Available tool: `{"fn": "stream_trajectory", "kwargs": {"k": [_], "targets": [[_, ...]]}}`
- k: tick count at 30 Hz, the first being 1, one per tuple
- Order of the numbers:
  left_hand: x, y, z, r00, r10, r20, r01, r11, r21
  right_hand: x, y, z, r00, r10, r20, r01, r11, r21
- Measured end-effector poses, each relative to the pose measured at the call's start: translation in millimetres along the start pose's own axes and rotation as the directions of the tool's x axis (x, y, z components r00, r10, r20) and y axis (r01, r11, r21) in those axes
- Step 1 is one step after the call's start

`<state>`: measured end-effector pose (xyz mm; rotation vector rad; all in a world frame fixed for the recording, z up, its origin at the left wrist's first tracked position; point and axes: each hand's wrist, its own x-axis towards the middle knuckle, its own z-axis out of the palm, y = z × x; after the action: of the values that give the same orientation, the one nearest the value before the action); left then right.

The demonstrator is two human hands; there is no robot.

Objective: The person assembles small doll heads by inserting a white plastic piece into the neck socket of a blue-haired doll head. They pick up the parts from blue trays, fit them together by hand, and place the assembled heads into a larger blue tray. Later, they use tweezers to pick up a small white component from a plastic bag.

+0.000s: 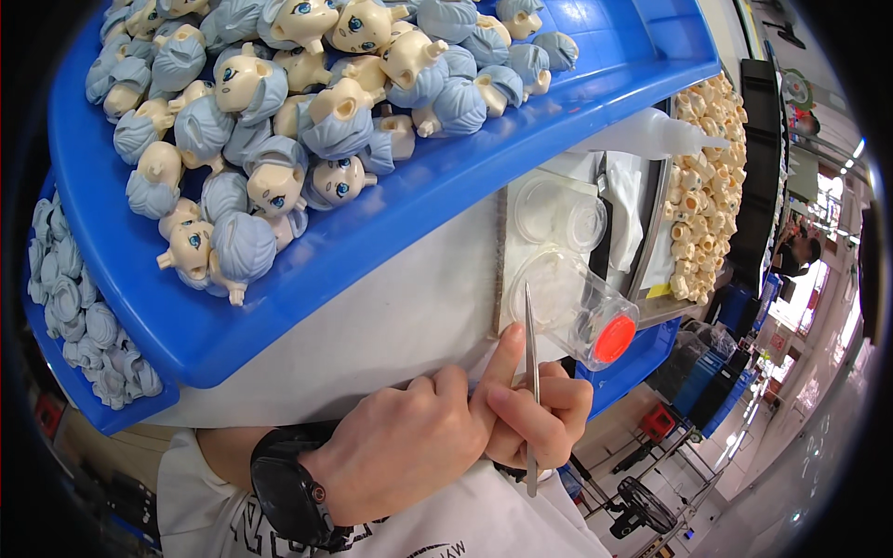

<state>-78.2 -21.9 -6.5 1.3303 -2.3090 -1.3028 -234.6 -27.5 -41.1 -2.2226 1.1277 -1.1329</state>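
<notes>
My right hand (pixel 544 418) is closed round thin metal tweezers (pixel 531 372), their pointed tips upward over the clear jars. My left hand (pixel 400 442), wearing a black watch (pixel 286 485) on its wrist, lies against the right hand. One finger is stretched up beside the tweezers; the others curl under, and whatever they may hold is hidden. Beyond both hands, a large blue tray (pixel 307 298) bears a heap of doll heads (pixel 246 84) with pale blue hair and painted eyes. Near the tweezer tips are a clear round container (pixel 549 288) and a clear bottle with a red cap (pixel 614 338).
Blue hair pieces (pixel 79 312) fill another blue tray at the left. Many beige parts (pixel 704 186) are piled at the right, near a white squeeze bottle (pixel 660 135) and a white cloth (pixel 625 209). A fan (pixel 642 507) stands on the floor at lower right.
</notes>
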Motion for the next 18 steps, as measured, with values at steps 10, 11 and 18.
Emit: {"fn": "stream_trajectory", "kwargs": {"k": [10,11,18], "targets": [[-0.4,-6.2,12.2,0.987,0.078,-0.138,-0.064,0.992,0.107,-6.5,0.9,-1.5,0.999,-0.027,-0.048,0.028,0.999,0.03],[-0.3,-6.2,12.1,0.987,0.08,-0.137,-0.065,0.992,0.106,-6.4,0.6,-1.3,0.998,-0.025,-0.05,0.026,0.999,0.032],[0.6,-5.2,8.9,0.989,0.058,-0.133,-0.046,0.994,0.096,-4.8,-0.3,-2.7,0.999,-0.039,-0.033,0.041,0.998,0.052]]}}
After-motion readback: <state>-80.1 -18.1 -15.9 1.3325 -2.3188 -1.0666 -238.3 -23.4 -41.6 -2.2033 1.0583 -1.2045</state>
